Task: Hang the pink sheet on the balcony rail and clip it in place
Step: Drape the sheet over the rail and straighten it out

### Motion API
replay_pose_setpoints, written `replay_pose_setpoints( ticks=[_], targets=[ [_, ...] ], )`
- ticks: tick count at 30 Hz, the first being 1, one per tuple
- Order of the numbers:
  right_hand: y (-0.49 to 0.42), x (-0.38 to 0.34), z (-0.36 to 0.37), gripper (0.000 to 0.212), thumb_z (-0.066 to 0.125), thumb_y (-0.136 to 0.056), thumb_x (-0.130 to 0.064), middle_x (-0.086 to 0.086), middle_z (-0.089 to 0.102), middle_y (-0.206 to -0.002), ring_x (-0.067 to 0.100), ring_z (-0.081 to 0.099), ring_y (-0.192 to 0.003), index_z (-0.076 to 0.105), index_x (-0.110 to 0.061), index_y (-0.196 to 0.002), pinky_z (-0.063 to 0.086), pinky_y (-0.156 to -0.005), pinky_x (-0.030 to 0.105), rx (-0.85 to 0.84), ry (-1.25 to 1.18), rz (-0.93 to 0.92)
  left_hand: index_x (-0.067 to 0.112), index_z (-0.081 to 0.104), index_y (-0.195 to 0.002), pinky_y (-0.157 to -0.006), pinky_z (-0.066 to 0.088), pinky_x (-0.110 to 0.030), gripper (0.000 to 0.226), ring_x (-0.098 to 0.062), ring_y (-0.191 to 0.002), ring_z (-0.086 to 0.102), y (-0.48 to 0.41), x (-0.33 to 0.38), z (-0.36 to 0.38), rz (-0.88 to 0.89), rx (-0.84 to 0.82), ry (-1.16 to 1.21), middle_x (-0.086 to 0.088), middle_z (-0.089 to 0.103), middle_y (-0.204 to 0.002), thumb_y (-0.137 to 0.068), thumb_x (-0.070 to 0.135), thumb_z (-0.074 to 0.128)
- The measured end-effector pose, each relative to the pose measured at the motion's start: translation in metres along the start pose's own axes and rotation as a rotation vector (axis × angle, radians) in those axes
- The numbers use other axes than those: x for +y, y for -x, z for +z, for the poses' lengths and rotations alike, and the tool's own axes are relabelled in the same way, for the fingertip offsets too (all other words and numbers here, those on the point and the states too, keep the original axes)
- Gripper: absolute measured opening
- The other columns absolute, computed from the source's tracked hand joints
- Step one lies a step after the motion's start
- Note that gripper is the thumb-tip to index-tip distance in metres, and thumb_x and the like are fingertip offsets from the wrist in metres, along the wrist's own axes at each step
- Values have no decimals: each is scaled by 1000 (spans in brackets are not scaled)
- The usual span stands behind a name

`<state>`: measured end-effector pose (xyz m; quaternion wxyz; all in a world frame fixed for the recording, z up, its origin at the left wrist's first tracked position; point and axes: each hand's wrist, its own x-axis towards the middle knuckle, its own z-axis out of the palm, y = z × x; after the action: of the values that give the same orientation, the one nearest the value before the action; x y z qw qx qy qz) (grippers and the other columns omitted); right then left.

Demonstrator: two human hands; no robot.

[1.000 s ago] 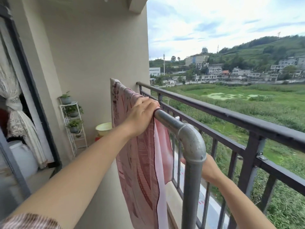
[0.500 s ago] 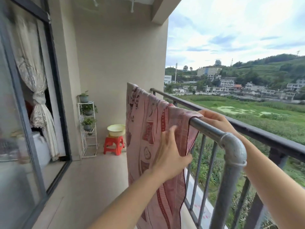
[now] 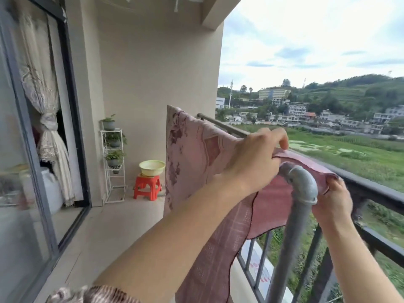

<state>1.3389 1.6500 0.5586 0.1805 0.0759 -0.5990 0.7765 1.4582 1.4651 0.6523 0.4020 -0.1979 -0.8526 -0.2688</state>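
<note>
Pink patterned cloth fills the middle of your head view: the pink sheet is draped over the grey metal pipe that runs just inside the dark balcony rail. One side hangs down toward the balcony floor and the near end is bunched at the pipe's elbow. Your left hand is curled on top of the pipe and pinches the sheet's upper fold. Your right hand grips the near corner just past the elbow, between pipe and rail. I judge you to be in the spreading step: the cloth is on the pipe but not yet flat, and no clip is on it. Next you will need to draw that corner taut along the pipe and even out the two hanging sides. Then you must fetch clips, since none show here. As for containers, a yellow basin sits on a red stool by the far wall, its inside hidden from this angle. The pots on the white rack beside it hold green plants.
</note>
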Motion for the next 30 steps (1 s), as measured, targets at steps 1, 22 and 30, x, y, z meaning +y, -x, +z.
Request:
replay_pose_setpoints(
  ticks=[1, 22, 30],
  targets=[
    [1, 16, -9, 36, 40, -95, 3, -17, 63, -60, 1, 58, -58, 59, -24, -79, 42, -56, 17, -16, -1, 66, 16, 62, -90, -60, 39, -22, 12, -9, -71, 53, 7, -4, 2, -30, 10, 15, 4, 58, -82, -82, 8, 65],
    [22, -40, 41, 39, 37, -94, 10, -8, 62, -50, -1, 54, -43, 64, -7, -72, 43, -46, 15, -401, 111, 66, 16, 60, -75, -54, 36, -31, 25, -17, -58, 49, 75, -86, -49, -446, 144, -41, 1, 62, -63, -74, 34, 79],
    [19, -1, -21, 23, 51, -75, -21, -2, 62, -73, 19, 54, -78, 69, -19, -61, 39, -68, 35, 247, -29, 81, 21, 62, -77, -53, 40, -24, 15, -7, -55, 50, 59, -3, -22, -134, 92, 121, 8, 56, -59, -76, 12, 73]
  ],
)
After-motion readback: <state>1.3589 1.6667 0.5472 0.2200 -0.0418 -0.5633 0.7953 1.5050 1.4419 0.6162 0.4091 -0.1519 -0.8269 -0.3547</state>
